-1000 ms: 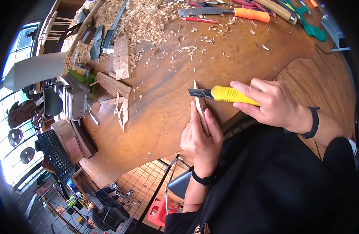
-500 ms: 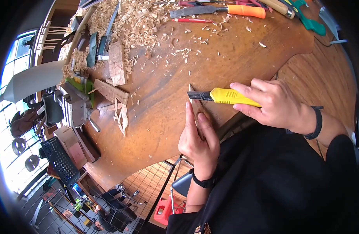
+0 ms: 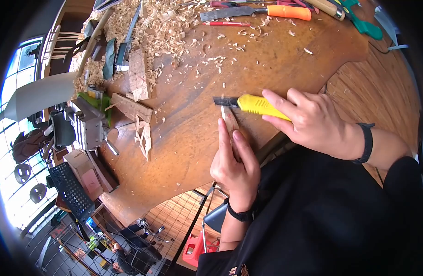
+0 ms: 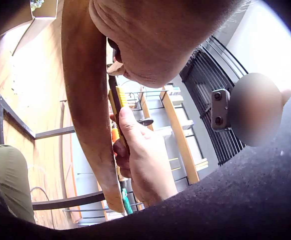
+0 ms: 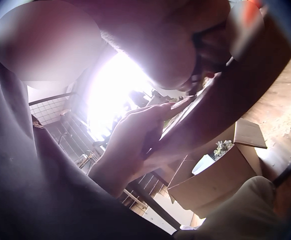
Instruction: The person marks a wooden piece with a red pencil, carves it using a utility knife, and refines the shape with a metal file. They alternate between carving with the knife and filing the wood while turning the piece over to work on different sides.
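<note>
In the head view my left hand (image 3: 234, 168) holds a narrow pointed wooden strip (image 3: 229, 118) low over the workbench, thumb and forefinger along its sides. Its lower end is hidden in the palm. My right hand (image 3: 315, 119) grips a yellow utility knife (image 3: 262, 106), its dark blade lying across the strip near the pointed tip. From the left wrist, the knife (image 4: 116, 97) shows beside the bench edge, with the right hand (image 4: 145, 155) around it. The right wrist view shows the left hand (image 5: 130, 135) at the bench edge; the strip is mostly hidden there.
Wood shavings (image 3: 167, 32) heap at the bench's far left. A chisel with an orange handle (image 3: 289, 12) and a red pencil (image 3: 227, 24) lie at the back. Wood offcuts (image 3: 138, 76) and a metal vise (image 3: 89, 119) stand left. The bench (image 3: 193, 152) has a curved near edge.
The knife has moved away from my body and slightly left, its blade sliding toward the strip's tip. The left hand keeps its grip; the whole head view shifted slightly at first.
</note>
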The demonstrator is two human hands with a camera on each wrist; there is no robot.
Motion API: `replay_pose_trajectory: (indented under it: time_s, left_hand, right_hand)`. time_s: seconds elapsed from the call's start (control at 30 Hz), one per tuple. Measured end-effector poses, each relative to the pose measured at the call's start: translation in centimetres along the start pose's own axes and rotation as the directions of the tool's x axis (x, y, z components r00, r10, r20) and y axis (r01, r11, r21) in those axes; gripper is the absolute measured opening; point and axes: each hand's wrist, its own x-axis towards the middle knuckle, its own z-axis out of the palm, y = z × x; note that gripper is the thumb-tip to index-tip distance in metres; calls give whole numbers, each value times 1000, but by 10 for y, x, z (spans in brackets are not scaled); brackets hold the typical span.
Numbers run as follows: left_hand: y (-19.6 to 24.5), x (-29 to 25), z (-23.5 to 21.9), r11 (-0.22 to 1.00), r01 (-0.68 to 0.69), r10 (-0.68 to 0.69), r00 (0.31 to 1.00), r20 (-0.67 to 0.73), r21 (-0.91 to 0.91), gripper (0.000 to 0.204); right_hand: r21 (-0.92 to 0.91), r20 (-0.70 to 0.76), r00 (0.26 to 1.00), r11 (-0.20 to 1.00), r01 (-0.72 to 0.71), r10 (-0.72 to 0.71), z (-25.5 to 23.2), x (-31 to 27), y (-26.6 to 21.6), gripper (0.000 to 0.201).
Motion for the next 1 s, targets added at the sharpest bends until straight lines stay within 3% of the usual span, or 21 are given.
replay_pose_trajectory:
  time_s: [0.1, 0.27, 0.33, 0.63, 0.83, 1.0]
  left_hand:
    - [2, -2, -2, 999, -16, 15, 999, 33, 29, 38]
    - [7, 3, -1, 988, 139, -141, 990, -15, -65, 34]
    - [6, 3, -1, 990, 125, -127, 992, -20, -56, 34]
    - [5, 2, 0, 992, 108, -108, 994, -5, -63, 35]
    - [6, 3, 0, 993, 104, -105, 994, -8, -64, 34]
    - [9, 4, -2, 989, 133, -134, 991, -11, -64, 34]
  right_hand:
    - [-27, -14, 1000, 1000, 4, -4, 1, 0, -2, 46]
    - [49, -21, 998, 997, 55, -54, -2, -6, 10, 47]
    - [71, -16, 996, 994, 87, -86, -3, -9, 12, 47]
    - [59, 40, 999, 998, -24, 22, -5, -5, 4, 44]
    - [12, -2, 997, 997, -81, 81, -1, -6, -4, 43]
    - [92, -82, 996, 995, -35, 43, 4, -9, 4, 44]
